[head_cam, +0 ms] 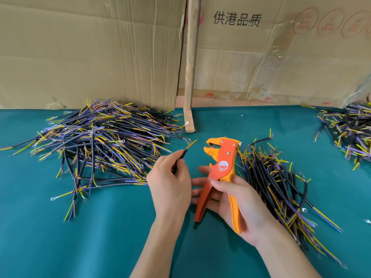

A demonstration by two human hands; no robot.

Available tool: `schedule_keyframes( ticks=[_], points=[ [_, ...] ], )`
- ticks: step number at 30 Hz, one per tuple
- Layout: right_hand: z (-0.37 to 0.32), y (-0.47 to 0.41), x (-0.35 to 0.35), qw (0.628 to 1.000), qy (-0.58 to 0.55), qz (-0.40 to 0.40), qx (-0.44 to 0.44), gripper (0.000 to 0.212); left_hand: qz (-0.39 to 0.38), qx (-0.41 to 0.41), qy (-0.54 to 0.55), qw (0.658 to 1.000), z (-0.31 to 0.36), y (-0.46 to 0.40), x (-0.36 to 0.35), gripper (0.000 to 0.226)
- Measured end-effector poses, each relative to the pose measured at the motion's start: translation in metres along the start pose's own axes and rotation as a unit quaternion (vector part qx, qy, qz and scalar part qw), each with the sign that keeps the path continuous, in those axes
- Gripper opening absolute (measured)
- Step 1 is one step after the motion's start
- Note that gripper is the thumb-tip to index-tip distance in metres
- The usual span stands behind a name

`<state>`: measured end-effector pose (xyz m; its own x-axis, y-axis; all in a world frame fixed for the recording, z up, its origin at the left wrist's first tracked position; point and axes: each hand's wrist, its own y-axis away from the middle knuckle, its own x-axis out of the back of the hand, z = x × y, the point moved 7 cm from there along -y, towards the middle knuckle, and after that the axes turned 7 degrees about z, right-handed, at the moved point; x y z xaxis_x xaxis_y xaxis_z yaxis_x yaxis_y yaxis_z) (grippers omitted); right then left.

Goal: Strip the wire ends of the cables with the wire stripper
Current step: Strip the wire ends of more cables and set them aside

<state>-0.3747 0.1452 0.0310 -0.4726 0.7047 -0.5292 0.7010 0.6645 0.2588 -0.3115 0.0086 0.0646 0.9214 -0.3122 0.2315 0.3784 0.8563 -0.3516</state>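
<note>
Orange wire stripper [221, 177] sits upright in the right hand [239, 207], head up, jaws parted and facing left. Right palm is turned up, the fingers curled round the handles, thumb lying across the pivot area; the two handles are spread apart. Left hand [170, 183] pinches one black cable [183, 154] between thumb and fingertips, its other fingers curled in. Cable end points up and to the right, with yellow and purple inner wires fanning out at its tip, just left of the stripper jaws and not touching them. Both hands are above a teal cloth [100, 237] covering the table. Large loose pile of cables [100, 141] lies to the left on the cloth, black sheaths with yellow, blue and purple cores, several ending in small ring terminals. A second pile [281, 187] lies just right of the right hand, running toward the near edge. A third pile [349, 133] sits at the far right. Brown cardboard sheets [90, 53] stand along the back, one printed with black characters, and a wooden slat [191, 57] stands between them.
</note>
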Motion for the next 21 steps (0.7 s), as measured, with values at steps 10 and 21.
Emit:
schedule_keyframes(
  ticks=[10,21],
  points=[
    [0.001,0.004,-0.003,0.999,0.020,0.003,-0.026,0.044,-0.027,0.078,0.114,0.990,-0.014,-0.007,-0.004,0.028],
    [0.003,0.004,-0.005,0.997,0.075,-0.021,-0.007,0.045,-0.061,0.065,0.107,0.990,-0.013,-0.006,-0.008,0.029]
  ],
)
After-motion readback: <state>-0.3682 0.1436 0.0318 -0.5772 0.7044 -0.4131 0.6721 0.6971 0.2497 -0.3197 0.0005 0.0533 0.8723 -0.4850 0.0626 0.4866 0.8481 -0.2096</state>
